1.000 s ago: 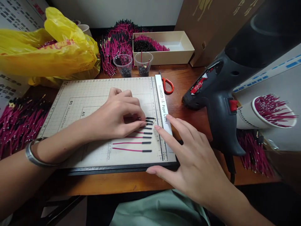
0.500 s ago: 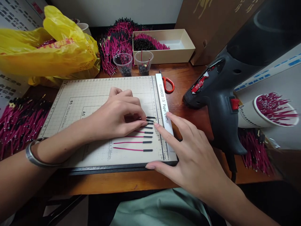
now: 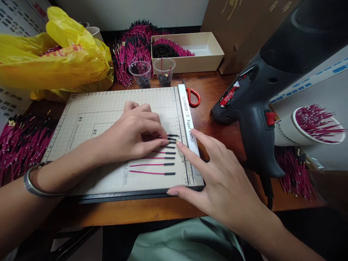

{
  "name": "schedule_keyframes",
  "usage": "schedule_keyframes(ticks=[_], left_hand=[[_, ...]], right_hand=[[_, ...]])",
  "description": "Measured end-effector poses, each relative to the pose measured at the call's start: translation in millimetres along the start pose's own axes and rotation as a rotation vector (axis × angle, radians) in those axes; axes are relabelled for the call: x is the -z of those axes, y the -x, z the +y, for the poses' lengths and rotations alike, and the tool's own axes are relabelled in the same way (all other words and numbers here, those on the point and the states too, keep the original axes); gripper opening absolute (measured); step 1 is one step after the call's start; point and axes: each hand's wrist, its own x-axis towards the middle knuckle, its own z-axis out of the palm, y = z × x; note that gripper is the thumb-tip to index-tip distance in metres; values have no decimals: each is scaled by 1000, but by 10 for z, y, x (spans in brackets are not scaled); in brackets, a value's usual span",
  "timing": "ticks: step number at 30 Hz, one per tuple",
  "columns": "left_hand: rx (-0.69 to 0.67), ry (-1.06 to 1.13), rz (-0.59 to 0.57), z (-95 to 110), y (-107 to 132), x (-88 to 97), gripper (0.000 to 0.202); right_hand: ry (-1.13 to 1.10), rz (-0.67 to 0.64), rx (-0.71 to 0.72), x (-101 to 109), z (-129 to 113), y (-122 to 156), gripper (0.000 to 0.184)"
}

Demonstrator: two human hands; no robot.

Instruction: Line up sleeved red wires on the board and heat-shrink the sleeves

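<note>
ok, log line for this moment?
left hand: pinched at wires | right hand: open, index fingertip near their tips | wires: spread on paper cutter | clear cups: behind cutter

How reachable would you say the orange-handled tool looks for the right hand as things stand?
Probably yes: beyond the right hand, whose fingers are spread, bare tabletop leads toward the orange-handled tool, and the black heat gun stands off to one side.

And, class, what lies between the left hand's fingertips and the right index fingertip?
The head view shows black wire ends there, over the paper cutter's pale board.
</note>
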Motion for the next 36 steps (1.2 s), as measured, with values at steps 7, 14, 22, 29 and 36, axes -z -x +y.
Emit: schedule_keyframes(ticks=[7,14,22,29,36], left_hand=[[1,5,19,4,1,-8,17],[-8,2,16,-2,7,-1,15],[31,8,48,-11,-7,21,17],[40,2,27,-34,-21,26,17],[36,-63,28,-50,-26,45,22]], right_hand=[[-4,11,-26,-21,-14,1,76],[-9,-2,-23,11,4,-10,79],[-13,17,-15,75,60,-101,75],[-18,0,-15,66,54,-117,71],[-17,-34,-33,65,42,-190,71]])
